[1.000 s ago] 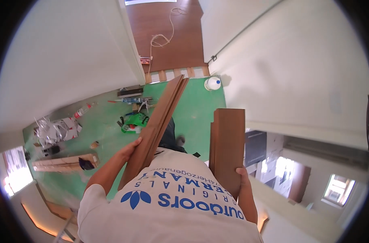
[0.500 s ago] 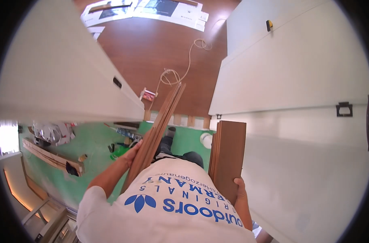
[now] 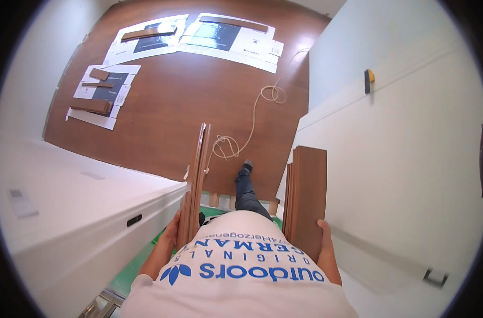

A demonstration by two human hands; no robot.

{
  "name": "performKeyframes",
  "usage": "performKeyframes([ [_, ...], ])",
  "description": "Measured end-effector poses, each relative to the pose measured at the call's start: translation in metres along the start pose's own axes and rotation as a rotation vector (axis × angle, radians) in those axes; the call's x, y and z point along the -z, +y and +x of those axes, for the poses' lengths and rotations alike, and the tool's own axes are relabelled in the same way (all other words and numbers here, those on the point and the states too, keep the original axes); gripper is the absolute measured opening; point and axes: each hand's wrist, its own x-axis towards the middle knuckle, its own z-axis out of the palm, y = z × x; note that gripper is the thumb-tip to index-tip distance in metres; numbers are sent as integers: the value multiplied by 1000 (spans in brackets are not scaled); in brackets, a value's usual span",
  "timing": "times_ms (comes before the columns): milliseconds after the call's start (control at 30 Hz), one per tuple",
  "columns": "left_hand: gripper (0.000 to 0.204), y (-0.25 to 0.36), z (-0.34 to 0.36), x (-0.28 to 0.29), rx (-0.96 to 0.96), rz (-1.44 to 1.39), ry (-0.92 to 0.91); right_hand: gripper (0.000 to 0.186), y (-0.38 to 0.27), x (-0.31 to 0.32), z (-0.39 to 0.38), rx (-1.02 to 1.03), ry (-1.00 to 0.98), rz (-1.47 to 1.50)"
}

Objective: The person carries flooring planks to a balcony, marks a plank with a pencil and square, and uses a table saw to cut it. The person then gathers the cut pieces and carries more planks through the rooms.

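At my left side, long narrow brown floor planks point forward, standing on edge. My left hand is closed around their outer side; its fingers are partly hidden. Under my right arm is a stack of wider brown floor planks, also pointing forward. My right hand grips the outer face of that stack, with the thumb and fingertips showing. Both bundles stay close against my body. Between them, one leg reaches forward, its foot over the brown floor.
White wall or door panels flank me left and right. A pale cable lies coiled on the floor. Flattened cardboard sheets carry loose plank pieces at the far side and left. Green underlay shows below.
I have stepped forward through the opening, and more of the brown room shows. The left planks have swung to point more straight ahead. Both bundles remain in my hands.
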Motion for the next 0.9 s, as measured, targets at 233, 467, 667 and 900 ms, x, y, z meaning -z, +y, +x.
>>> performKeyframes([
  [233,71,98,78,-116,-33,-187,-298,72,-198,-61,156,-131,-11,-6],
  [467,73,202,159,-201,-168,-177,36,78,-334,-149,278,-180,-26,-161],
  [667,74,358,257,-301,-170,-24,60,76,-433,-238,381,-128,-27,-162],
  [900,79,620,373,-471,27,12,94,77,-591,-312,527,-105,49,-50],
])
